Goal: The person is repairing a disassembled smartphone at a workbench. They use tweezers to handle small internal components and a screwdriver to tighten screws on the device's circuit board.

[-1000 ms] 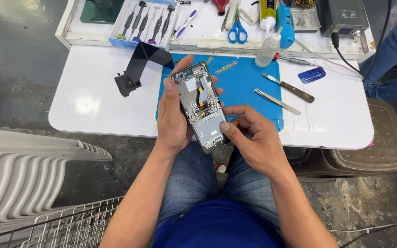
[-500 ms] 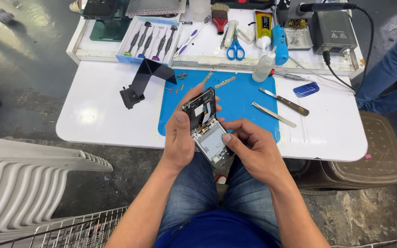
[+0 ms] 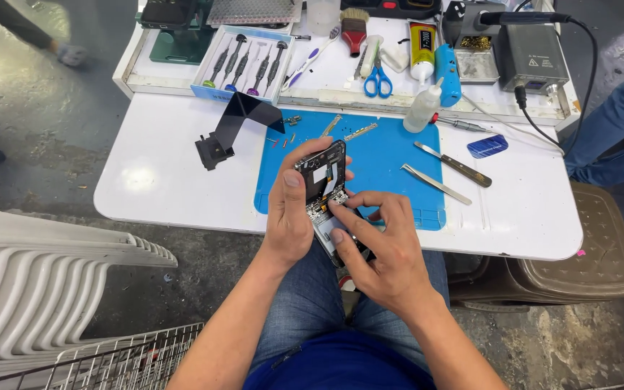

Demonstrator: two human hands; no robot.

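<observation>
The left hand (image 3: 290, 217) grips an opened phone (image 3: 324, 189) by its upper half, tilted, above the near edge of the table (image 3: 175, 195), over the near-left part of the blue mat (image 3: 391, 166). The right hand (image 3: 384, 253) closes round the phone's lower end, fingertips (image 3: 335, 206) pressing at its exposed middle. The step looks like working an inner part loose; next calls for a fine, steady pinch. Tweezers (image 3: 436, 183) and a knife (image 3: 455, 164) lie unused toward the mat's right edge. Since half a second ago, the right fingers have climbed toward the phone's centre.
</observation>
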